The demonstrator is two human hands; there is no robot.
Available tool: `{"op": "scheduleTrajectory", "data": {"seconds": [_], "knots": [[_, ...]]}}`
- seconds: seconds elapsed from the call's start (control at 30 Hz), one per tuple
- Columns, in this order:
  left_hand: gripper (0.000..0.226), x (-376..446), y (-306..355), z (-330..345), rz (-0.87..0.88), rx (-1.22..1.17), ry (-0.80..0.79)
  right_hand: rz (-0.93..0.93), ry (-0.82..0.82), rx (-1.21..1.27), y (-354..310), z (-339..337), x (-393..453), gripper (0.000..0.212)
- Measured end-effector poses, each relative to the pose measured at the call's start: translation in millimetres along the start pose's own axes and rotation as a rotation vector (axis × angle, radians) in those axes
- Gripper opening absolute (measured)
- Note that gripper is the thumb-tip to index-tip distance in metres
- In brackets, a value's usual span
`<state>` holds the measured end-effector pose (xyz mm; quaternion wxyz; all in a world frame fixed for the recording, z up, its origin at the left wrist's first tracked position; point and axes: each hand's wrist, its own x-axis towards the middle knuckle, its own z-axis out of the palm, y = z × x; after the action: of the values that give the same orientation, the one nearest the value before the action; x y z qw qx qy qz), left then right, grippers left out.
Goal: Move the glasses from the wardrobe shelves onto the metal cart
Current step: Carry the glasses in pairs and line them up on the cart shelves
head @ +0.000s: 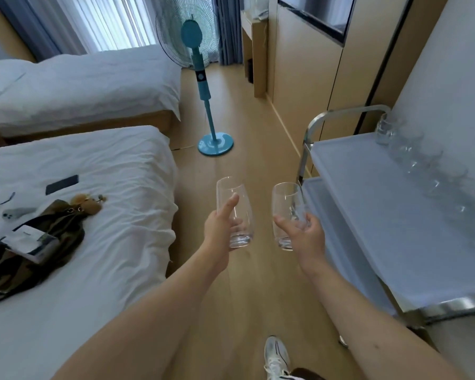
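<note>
both forearms out, left hand grip round one glass, right hand another, metal cart beside, wood floor

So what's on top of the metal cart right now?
A row of clear glasses stands along the far edge of the cart top. Its lower shelf is mostly covered, so anything there can't be seen.

You hold two clear, smooth glasses, one in your left hand and one in your right hand. On your right, the metal cart shows a polished, shiny frame and pale matt shelves. The floor looks like smooth light wood. The near bed on your left wears wrinkled white cloth.
</note>
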<state>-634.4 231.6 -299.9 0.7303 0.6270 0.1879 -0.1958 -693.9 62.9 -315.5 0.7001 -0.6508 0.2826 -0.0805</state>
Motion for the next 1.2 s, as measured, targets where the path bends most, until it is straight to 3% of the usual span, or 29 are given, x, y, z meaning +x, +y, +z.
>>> {"op": "scheduleTrajectory", "data": {"seconds": [0.3,0.47,0.63,0.8,0.97,1.1,1.2], "knots": [[0.087,88,21,39,-0.026,0.017,0.064,0.146,0.01,0.016,-3,14,95,0.113],[0.059,134,37,55,-0.078,0.048,0.005,0.178,0.019,0.029,-6,23,139,0.085],[0.076,192,58,72,-0.106,0.109,-0.063,0.178,0.09,0.055,-13,36,186,0.054],[0.073,267,85,81,-0.158,0.178,-0.181,0.199,0.213,0.062,-28,68,224,0.027],[0.086,338,114,85,-0.24,0.273,-0.26,0.212,0.349,0.105,-18,104,270,0.057],[0.083,380,131,91,-0.305,0.349,-0.371,0.29,0.459,0.112,-25,125,293,0.053],[0.084,405,139,99,-0.335,0.423,-0.445,0.305,0.539,0.157,-24,132,300,0.028]]}}
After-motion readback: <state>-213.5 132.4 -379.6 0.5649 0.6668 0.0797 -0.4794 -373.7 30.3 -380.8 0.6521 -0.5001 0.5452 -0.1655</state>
